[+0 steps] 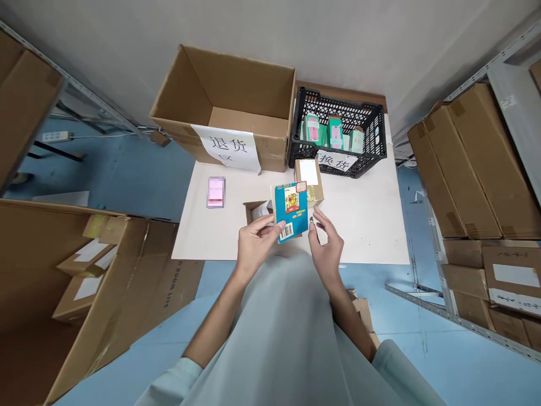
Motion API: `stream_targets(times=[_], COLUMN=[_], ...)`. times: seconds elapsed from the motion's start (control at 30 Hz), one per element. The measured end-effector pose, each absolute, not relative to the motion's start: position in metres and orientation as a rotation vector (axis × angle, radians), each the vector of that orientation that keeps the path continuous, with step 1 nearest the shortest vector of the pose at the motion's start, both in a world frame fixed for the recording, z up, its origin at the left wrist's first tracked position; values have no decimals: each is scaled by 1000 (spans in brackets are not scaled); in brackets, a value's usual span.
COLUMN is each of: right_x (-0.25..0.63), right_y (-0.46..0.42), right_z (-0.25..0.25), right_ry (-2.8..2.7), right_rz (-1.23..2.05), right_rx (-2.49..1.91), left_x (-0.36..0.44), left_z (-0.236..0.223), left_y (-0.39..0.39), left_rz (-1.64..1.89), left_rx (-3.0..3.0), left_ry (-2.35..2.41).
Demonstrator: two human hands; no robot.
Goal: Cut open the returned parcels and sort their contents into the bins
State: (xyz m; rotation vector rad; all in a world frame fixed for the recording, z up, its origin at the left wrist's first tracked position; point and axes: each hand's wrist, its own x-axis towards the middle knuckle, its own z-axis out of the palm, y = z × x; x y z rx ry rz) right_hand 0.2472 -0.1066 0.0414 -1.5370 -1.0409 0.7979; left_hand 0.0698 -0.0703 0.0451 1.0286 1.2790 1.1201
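My left hand (253, 243) grips a thin blue book (298, 211) by its lower left side, thumb on top. Its cover has a colourful picture and a barcode at the bottom. Just right of the book, my right hand (327, 248) pinches a small dark-tipped object (311, 220) whose kind I cannot make out. Behind the book, and partly hidden by it, lies an opened small carton (252, 206) with white material inside. A closed carton (316, 190) with a white label stands just beyond the book.
A large open cardboard box (270, 148) with a paper sign stands at the back left of the white table (372, 225). Beside it, a black plastic crate (376, 149) holds several green boxes. A blurred pink rectangle (216, 192) lies at left. Stacked cartons (469, 169) fill the right shelf.
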Motion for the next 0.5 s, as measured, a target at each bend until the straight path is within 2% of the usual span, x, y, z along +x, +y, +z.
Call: stream_targets(times=[0.17,0.5], right_x=[231,261], right_y=[-105,-95], right_z=[37,38], right_ry=[-1088,-837], right_rz=[1009,1100], right_rx=[-1510,-1444], left_x=[82,87], left_z=[34,41], left_y=[-79,-81], left_rz=[1120,1132], left_rx=[1350,1575], left_ry=[1350,1295])
